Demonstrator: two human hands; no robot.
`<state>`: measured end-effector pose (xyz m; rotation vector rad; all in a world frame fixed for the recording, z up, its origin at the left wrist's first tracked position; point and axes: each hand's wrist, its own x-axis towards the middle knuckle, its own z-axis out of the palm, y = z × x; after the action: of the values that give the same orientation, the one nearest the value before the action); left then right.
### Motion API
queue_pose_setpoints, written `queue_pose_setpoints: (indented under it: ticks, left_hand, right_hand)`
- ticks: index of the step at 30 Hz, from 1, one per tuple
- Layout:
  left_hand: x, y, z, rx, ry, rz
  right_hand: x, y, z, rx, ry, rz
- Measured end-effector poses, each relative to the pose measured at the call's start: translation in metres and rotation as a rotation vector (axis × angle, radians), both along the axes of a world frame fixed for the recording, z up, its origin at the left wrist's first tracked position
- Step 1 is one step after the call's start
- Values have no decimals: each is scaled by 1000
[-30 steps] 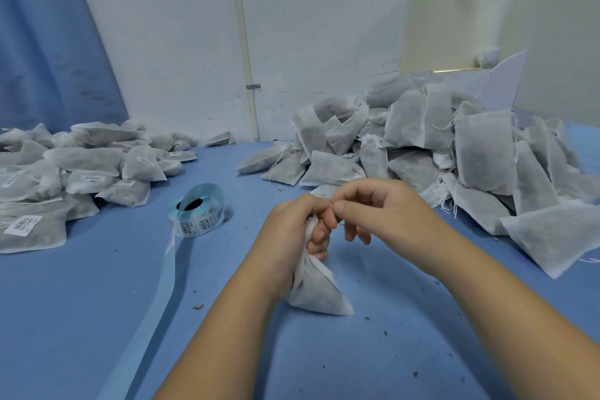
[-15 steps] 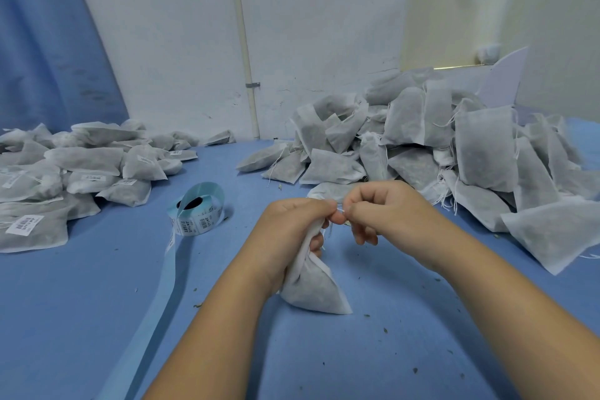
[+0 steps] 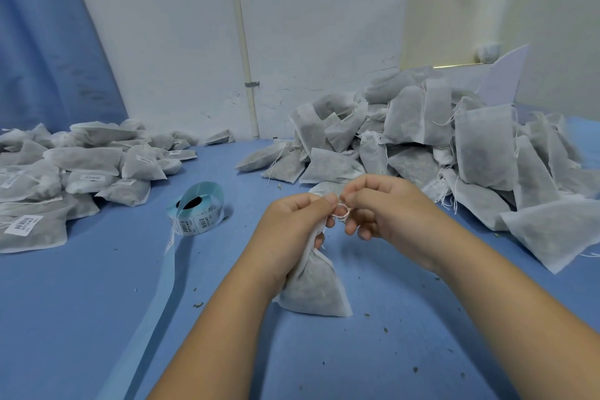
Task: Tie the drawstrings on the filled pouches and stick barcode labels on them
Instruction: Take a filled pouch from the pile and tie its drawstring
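We're facing a big heap of untied pouches (image 3: 438, 146) on our R, so most work's pending; the smaller labelled pile (image 3: 65, 172) on our L looks done. At centre we're standing one pouch (image 3: 315, 289) on the blue table (image 3: 97, 318): L hand (image 3: 292, 227) gripping its neck, R hand (image 3: 386, 208) pinching the drawstring loop (image 3: 341, 212), knot unfinished, label roll (image 3: 198, 211) waiting nearby. White wall (image 3: 324, 26), blue curtain (image 3: 39, 42) behind.

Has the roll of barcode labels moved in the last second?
No. The label roll sits in the same spot on the blue table, just left of the wall pipe, as before.
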<state>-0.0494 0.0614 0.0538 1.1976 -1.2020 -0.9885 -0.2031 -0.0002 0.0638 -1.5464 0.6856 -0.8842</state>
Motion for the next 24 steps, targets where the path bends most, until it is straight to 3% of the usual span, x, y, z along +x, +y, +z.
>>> queue_pose_setpoints:
  ticks: [7, 17, 24]
  left_hand:
    - [-1, -1, -1, 4, -15, 44]
    - [-2, -5, -5, -36, -131, 182]
    - [-1, -6, -8, -94, -280, 198]
  right_hand:
    - [-2, 1, -1, 12, 6, 54]
    - [4, 9, 1, -359, 178, -136]
    - [3, 8, 0, -386, 310, -159]
